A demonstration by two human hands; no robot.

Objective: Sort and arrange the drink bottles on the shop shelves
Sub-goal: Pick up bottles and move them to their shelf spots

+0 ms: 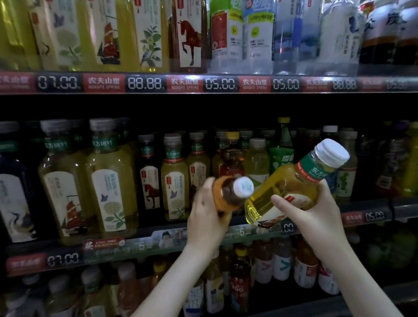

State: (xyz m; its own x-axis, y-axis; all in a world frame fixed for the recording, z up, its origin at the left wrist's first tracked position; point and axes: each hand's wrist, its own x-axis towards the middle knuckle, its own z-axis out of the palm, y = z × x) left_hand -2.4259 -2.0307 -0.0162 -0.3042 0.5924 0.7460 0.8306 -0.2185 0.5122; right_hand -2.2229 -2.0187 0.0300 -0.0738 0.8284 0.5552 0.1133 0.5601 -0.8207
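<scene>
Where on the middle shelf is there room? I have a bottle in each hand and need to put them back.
No clearly bare patch shows. The middle shelf is crowded to its front edge. The only hidden stretch lies behind the left hand with its brown bottle and the right hand with its yellow bottle; a gap there cannot be confirmed.

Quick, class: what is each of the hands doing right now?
Left hand: closed around the amber bottle.
Right hand: closed around the yellow tea bottle.
</scene>
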